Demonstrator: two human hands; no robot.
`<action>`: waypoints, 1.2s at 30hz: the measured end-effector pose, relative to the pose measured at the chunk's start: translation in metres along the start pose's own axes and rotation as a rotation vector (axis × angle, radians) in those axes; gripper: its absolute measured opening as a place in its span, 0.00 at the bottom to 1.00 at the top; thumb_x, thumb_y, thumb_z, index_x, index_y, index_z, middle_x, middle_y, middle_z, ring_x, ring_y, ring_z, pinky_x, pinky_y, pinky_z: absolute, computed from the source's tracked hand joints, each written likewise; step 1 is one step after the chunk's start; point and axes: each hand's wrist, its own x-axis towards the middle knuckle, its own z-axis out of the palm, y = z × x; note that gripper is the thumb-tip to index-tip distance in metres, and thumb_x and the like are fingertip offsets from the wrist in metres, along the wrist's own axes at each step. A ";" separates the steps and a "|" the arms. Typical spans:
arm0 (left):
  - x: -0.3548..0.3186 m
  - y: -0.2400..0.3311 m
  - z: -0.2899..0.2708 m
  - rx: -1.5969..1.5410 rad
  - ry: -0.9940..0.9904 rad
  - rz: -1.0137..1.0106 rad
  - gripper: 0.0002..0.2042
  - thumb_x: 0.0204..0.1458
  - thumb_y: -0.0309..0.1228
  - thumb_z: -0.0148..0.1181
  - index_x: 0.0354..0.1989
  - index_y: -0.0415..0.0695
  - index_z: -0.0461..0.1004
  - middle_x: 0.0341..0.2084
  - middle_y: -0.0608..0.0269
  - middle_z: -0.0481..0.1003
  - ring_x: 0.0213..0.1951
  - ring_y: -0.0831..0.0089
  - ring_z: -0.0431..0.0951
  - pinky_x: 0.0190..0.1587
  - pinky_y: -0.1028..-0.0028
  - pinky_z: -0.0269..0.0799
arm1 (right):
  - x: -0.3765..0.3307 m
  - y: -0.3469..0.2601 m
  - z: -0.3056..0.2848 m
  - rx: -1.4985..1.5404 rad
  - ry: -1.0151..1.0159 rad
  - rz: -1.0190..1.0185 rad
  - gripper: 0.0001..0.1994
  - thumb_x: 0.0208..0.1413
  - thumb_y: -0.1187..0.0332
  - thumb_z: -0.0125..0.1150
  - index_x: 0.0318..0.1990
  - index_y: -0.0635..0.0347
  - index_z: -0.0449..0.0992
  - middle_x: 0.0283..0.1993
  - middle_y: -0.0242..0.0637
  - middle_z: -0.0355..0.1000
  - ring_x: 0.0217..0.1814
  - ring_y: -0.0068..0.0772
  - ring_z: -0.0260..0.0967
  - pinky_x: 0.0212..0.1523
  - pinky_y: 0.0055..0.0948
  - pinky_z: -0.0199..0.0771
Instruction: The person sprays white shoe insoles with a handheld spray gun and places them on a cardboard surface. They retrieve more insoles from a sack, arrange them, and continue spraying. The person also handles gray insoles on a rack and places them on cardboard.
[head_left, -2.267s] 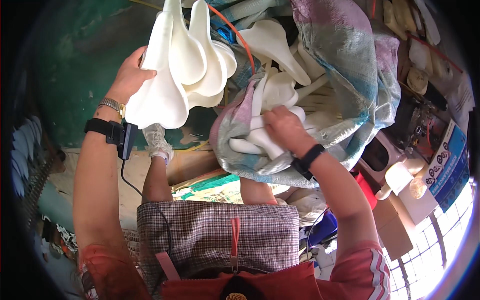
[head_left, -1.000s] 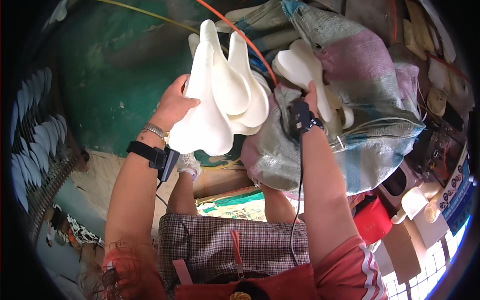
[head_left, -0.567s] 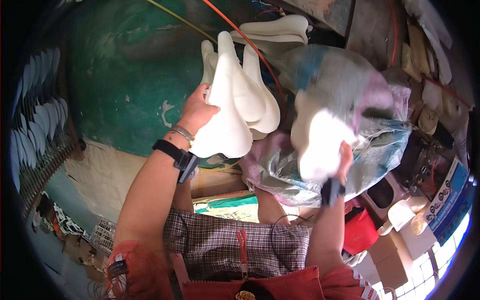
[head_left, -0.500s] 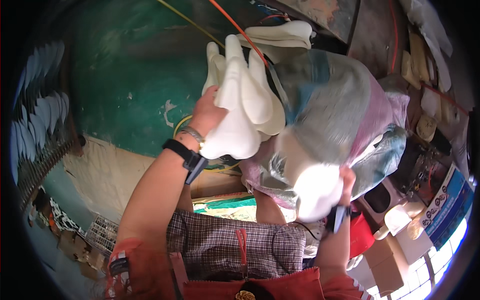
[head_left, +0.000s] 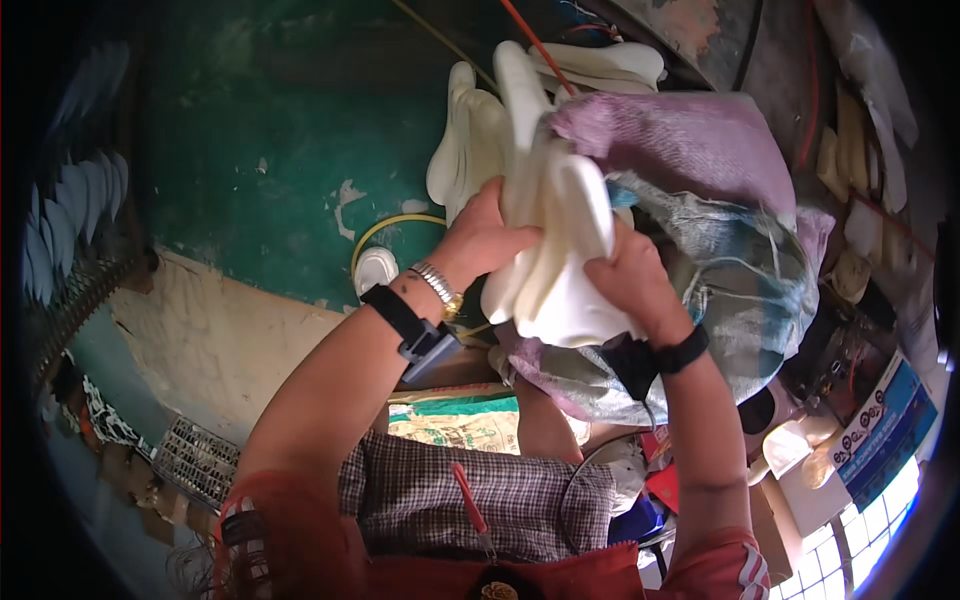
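Head view is showing the left hand (head_left: 490, 235) and the right hand (head_left: 640, 275) gripping opposite sides of a stack of smooth white saddle-shaped pieces (head_left: 575, 300). The stack is sitting between the palms, its broad ends pointing toward the person, and is overlapping the near left edge of a pink, grey and blue woven plastic sack (head_left: 690, 140). Both thumbs are pressing the near face, while the other fingers are curling around behind, mostly hidden. Further white saddle-shaped pieces (head_left: 465, 135) are showing just beyond the left hand, over a scuffed green surface (head_left: 250, 220); whether its fingers are touching them, I cannot tell. Another group of long white pieces (head_left: 610, 65) is lying beyond the sack. A thin yellow hose (head_left: 385, 228) is curving beside a white shoe (head_left: 376, 268), and a brown checked cloth (head_left: 540, 495) is covering the person's lap.
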 end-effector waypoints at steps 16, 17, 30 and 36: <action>0.159 -0.089 -0.057 -0.063 -0.089 -0.180 0.28 0.35 0.36 0.68 0.45 0.32 0.71 0.38 0.53 0.76 0.39 0.65 0.77 0.43 0.69 0.73 | 0.027 0.043 -0.010 0.048 -0.047 -0.089 0.24 0.41 0.70 0.62 0.50 0.63 0.69 0.53 0.50 0.63 0.56 0.48 0.60 0.56 0.38 0.60; 0.159 -0.088 -0.047 -0.024 -0.044 -0.106 0.26 0.35 0.34 0.67 0.44 0.33 0.72 0.37 0.53 0.76 0.39 0.65 0.77 0.43 0.69 0.72 | 0.028 0.047 -0.012 0.027 -0.024 -0.078 0.25 0.41 0.69 0.63 0.51 0.63 0.69 0.53 0.50 0.63 0.56 0.49 0.60 0.56 0.38 0.60; 0.069 -0.233 -0.095 -0.714 0.138 -0.027 0.18 0.47 0.34 0.63 0.45 0.39 0.71 0.38 0.57 0.76 0.38 0.73 0.75 0.40 0.70 0.73 | 0.004 0.013 0.059 0.089 -0.255 -0.285 0.31 0.38 0.62 0.72 0.52 0.58 0.68 0.63 0.59 0.50 0.65 0.57 0.51 0.62 0.39 0.56; -0.083 -0.182 -0.207 -0.538 0.333 -0.115 0.15 0.54 0.35 0.56 0.47 0.40 0.69 0.41 0.58 0.74 0.42 0.71 0.74 0.43 0.69 0.72 | -0.051 -0.110 0.050 0.104 -0.216 -0.355 0.27 0.39 0.67 0.70 0.50 0.54 0.69 0.65 0.59 0.48 0.62 0.59 0.53 0.60 0.42 0.59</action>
